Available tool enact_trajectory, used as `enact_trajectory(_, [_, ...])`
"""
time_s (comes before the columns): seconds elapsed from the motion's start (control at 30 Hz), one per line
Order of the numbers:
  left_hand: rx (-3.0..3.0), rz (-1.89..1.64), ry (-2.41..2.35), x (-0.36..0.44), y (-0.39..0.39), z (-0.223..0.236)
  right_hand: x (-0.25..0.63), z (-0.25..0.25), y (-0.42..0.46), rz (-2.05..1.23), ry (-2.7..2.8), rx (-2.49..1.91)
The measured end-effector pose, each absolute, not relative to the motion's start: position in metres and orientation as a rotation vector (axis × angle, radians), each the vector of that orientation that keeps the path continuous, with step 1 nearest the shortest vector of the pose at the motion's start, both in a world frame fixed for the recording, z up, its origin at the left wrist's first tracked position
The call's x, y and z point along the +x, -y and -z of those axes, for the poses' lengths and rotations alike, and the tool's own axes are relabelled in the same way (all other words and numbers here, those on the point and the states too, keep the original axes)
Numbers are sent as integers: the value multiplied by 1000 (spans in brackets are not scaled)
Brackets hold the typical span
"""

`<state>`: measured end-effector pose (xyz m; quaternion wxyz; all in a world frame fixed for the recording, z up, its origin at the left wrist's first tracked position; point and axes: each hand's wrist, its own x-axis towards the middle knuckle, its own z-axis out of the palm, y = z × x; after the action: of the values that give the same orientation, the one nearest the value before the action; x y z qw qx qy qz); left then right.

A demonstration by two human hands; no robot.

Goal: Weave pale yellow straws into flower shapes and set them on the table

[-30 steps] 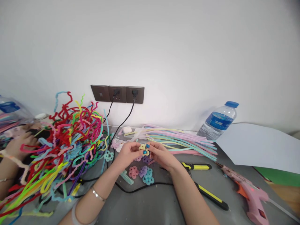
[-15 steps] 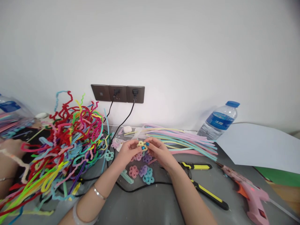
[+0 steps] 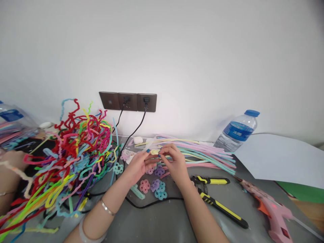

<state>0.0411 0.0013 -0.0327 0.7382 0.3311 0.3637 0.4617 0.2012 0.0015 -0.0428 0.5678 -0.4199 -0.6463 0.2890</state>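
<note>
A small yellow pipe-cleaner flower (image 3: 154,152) is pinched between my two hands. My left hand (image 3: 139,165) holds it from the left with thumb and fingers. From the right, the fingertips of my right hand (image 3: 174,163) grip its edge; part of the flower is hidden by them. On the table below lie a pink flower (image 3: 145,186), a purple flower (image 3: 155,185), a blue flower (image 3: 161,191) and another purple flower (image 3: 159,171). A mint flower (image 3: 118,168) sits left of my left hand. Folded mint pieces (image 3: 138,192) lie under my left wrist.
A big tangle of coloured pipe cleaners (image 3: 83,148) fills the left side, beside another person's arm (image 3: 11,172). Straight pastel pipe cleaners (image 3: 202,153) lie behind my hands. At right are yellow-black pliers (image 3: 220,206), a pink glue gun (image 3: 273,212), a water bottle (image 3: 238,131) and white paper (image 3: 280,158).
My hands have tipped the yellow flower flatter, so it shows more edge-on. My left palm has turned upward and my right fingers have shifted to its right edge.
</note>
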Motion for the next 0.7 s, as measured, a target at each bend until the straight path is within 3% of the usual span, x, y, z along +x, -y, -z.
enact_trajectory(0.27, [733, -1101, -803, 39, -6, 34, 201, 42, 0, -627, 1574, -935])
enact_trajectory(0.43, [697, -1084, -834, 38, -5, 34, 205, 51, -6, -853, 1293, -1032])
enact_trajectory(0.7, [972, -1088, -960, 37, -3, 40, 197, 53, -8, -1197, 1293, -1008])
